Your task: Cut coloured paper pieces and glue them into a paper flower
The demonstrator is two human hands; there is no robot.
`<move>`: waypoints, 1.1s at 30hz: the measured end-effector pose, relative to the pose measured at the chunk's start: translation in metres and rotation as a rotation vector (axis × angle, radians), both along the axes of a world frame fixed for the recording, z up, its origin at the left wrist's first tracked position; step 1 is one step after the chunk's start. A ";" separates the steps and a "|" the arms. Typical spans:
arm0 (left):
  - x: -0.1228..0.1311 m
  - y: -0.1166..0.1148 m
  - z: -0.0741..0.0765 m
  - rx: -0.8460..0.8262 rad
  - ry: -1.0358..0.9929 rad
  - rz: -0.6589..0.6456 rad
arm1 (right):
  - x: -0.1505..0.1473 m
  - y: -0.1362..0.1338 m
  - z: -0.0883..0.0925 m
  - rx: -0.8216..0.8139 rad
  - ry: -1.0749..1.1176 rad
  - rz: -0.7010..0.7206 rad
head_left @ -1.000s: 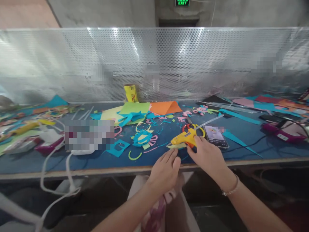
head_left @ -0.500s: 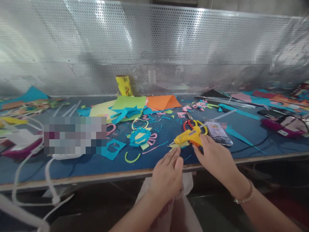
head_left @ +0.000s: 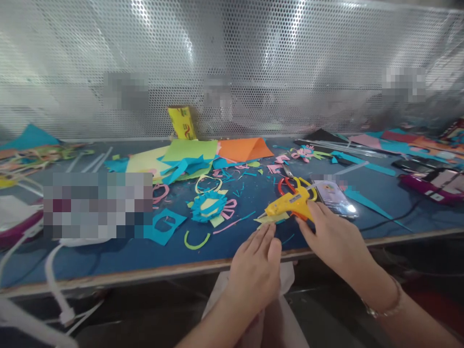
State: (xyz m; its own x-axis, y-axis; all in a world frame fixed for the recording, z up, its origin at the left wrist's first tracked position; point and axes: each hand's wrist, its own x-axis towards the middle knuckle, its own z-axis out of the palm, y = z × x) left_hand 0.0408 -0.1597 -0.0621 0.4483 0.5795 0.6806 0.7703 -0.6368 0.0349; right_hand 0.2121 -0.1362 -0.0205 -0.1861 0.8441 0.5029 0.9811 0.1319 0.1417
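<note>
My right hand (head_left: 337, 237) is wrapped round the handle of a yellow hot glue gun (head_left: 284, 205), whose nozzle points left. Under the nozzle lies a small pale yellow-green paper piece (head_left: 277, 219), partly covered by the gun. My left hand (head_left: 255, 261) lies with fingers stretched out at the near edge of this piece, fingertips touching it. Whether glue is coming out is too small to tell. To the left sits a fringed blue paper flower (head_left: 208, 207) with a pale yellow centre and a pink looped paper piece (head_left: 228, 209) beside it.
Scissors (head_left: 282, 186) with red and yellow handles lie behind the glue gun, and a phone (head_left: 333, 199) rests to the right. Coloured paper sheets (head_left: 192, 149), scraps and a yellow packet (head_left: 181, 123) are farther back. A white cable (head_left: 54, 275) hangs over the table edge at left.
The camera has shifted slightly, so the table's things sit a little farther apart in view. The glue gun stays over the paper piece, with both hands nearly still.
</note>
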 end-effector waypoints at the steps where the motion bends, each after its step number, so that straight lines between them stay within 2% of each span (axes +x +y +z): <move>1: 0.000 0.000 0.000 -0.002 -0.001 -0.001 | 0.000 -0.001 0.000 0.000 -0.002 -0.001; 33: 0.000 0.000 0.002 0.008 -0.021 -0.005 | 0.012 -0.008 0.005 0.034 -0.034 -0.029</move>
State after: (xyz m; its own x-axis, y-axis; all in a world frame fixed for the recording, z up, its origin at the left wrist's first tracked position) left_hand 0.0409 -0.1595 -0.0605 0.4367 0.5715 0.6948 0.7662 -0.6410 0.0457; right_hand 0.2242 -0.1444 -0.0158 -0.1792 0.8320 0.5250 0.9789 0.0977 0.1793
